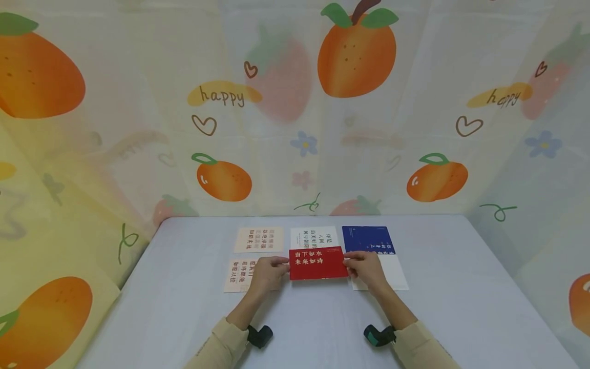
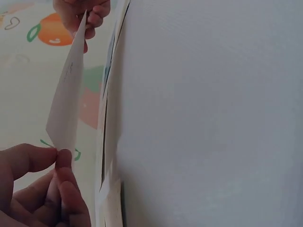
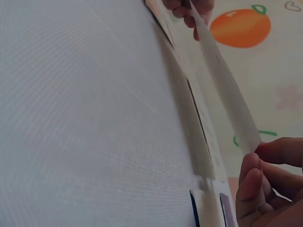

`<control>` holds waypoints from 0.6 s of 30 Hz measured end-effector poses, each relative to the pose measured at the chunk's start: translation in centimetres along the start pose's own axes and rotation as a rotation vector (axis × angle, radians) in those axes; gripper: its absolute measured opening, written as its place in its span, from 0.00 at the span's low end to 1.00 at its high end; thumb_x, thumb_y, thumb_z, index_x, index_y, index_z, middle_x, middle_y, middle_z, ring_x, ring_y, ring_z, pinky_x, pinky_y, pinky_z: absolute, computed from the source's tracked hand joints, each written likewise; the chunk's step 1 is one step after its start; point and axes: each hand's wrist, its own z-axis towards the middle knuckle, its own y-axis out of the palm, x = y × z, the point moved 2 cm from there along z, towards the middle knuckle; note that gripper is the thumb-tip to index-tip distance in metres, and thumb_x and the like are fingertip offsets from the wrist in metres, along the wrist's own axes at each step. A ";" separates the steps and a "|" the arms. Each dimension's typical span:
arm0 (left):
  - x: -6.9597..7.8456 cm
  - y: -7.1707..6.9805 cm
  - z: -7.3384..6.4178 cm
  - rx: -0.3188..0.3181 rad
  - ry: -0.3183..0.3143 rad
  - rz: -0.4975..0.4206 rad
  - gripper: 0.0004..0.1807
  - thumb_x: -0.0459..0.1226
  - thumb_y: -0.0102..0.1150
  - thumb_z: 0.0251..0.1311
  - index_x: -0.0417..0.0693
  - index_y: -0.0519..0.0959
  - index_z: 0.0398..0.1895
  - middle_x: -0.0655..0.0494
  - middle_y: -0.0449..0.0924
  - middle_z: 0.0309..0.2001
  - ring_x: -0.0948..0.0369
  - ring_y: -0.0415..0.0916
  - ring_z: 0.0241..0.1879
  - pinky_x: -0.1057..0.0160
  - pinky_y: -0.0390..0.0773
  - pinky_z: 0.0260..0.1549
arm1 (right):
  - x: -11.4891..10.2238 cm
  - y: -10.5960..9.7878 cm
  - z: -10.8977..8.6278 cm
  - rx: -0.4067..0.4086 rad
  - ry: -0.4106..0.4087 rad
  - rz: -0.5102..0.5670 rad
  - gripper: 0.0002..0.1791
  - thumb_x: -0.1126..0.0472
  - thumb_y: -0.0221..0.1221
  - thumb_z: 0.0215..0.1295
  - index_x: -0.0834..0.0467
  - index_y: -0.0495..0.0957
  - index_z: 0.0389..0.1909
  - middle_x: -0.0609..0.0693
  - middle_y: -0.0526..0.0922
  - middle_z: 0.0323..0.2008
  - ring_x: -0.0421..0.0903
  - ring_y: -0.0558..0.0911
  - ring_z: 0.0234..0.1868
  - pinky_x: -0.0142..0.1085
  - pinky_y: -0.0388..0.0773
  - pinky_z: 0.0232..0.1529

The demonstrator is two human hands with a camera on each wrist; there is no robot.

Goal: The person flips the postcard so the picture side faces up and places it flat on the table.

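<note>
A red postcard (image 1: pixel 318 269) with pale Chinese characters is raised above the table in the head view. Its left edge is pinched by my left hand (image 1: pixel 268 274), thumb against fingers. My right hand (image 1: pixel 366 267) pinches the opposite edge the same way. Both wrist views show the pale back of the postcard (image 2: pixel 66 99), tilted and apart from the tabletop. Directly behind it lies a white card (image 1: pixel 313 234) with dark writing, partly hidden. The left hand covers part of a beige card (image 1: pixel 235 279). Under the right hand is a plain white card (image 1: pixel 392 274).
Another beige card (image 1: pixel 259 240) lies at the back left, and a blue card (image 1: pixel 366 237) at the back right. The white-covered table (image 1: pixel 152 302) ends at a fruit-print curtain (image 1: pixel 276 154), which also hangs along both sides. Dark straps with small devices sit on both wrists.
</note>
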 end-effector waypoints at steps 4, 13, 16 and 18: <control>-0.3 0.1 0.1 -0.062 -0.012 0.042 0.17 0.35 0.59 0.60 0.39 0.81 0.52 0.51 0.82 0.32 0.61 0.72 0.25 0.68 0.72 0.21 | 0.2 0.1 0.0 -0.018 0.004 -0.049 0.15 0.66 0.61 0.62 0.68 0.82 0.48 0.57 0.84 0.34 0.43 0.76 0.24 0.29 0.74 0.27; -0.4 0.2 0.1 -0.142 0.018 0.139 0.19 0.31 0.62 0.56 0.34 0.80 0.52 0.51 0.81 0.30 0.61 0.73 0.26 0.67 0.72 0.24 | 0.3 0.3 0.3 -0.040 0.012 -0.167 0.13 0.67 0.61 0.60 0.68 0.83 0.45 0.55 0.83 0.31 0.43 0.76 0.22 0.30 0.71 0.25; -0.3 0.3 0.1 -0.141 0.006 0.157 0.20 0.31 0.63 0.56 0.34 0.80 0.53 0.50 0.82 0.32 0.61 0.74 0.29 0.67 0.74 0.27 | 0.3 0.4 0.3 -0.055 0.020 -0.179 0.13 0.68 0.61 0.60 0.68 0.83 0.44 0.55 0.83 0.30 0.43 0.76 0.21 0.30 0.72 0.25; -0.3 0.3 0.2 -0.143 0.006 0.171 0.20 0.32 0.64 0.56 0.34 0.79 0.53 0.50 0.82 0.33 0.61 0.75 0.29 0.68 0.74 0.27 | 0.4 0.5 0.4 -0.064 0.019 -0.192 0.12 0.68 0.60 0.60 0.69 0.83 0.43 0.55 0.83 0.28 0.43 0.76 0.21 0.30 0.72 0.25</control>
